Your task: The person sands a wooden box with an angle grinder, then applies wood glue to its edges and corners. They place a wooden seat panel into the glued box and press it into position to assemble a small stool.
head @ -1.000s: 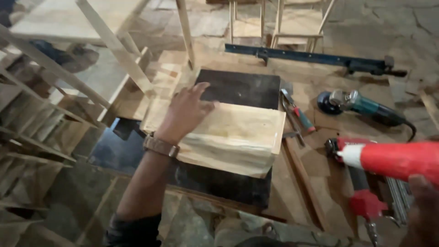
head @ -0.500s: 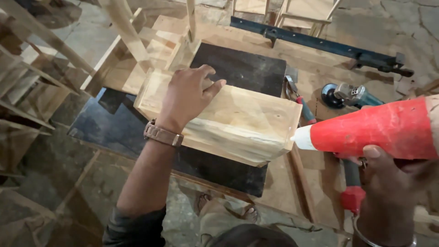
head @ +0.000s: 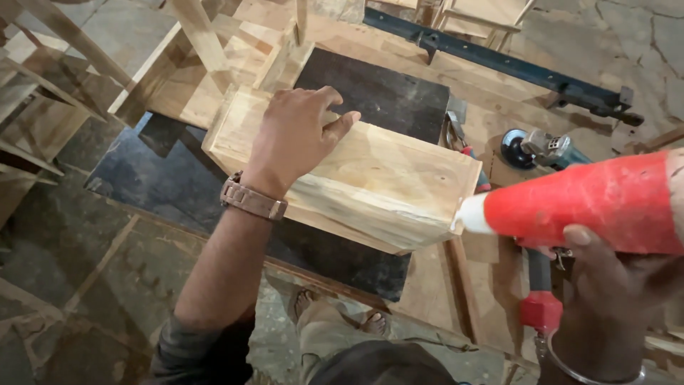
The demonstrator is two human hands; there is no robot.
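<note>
My left hand rests flat on top of a pale wooden box that lies on a dark board over a workbench. A brown wristwatch is on that wrist. My right hand grips a red squeeze bottle with a white nozzle. The nozzle tip touches the right end of the box at its upper corner.
A blue angle grinder and pliers with red handles lie on the bench behind the box. A long dark bar clamp runs across the back. Wooden chair frames stand at the left. A red-handled tool lies under my right hand.
My right hand has brought the red bottle from the right edge in to the box's right end. My left hand has stayed on the box top. The view has moved closer.
</note>
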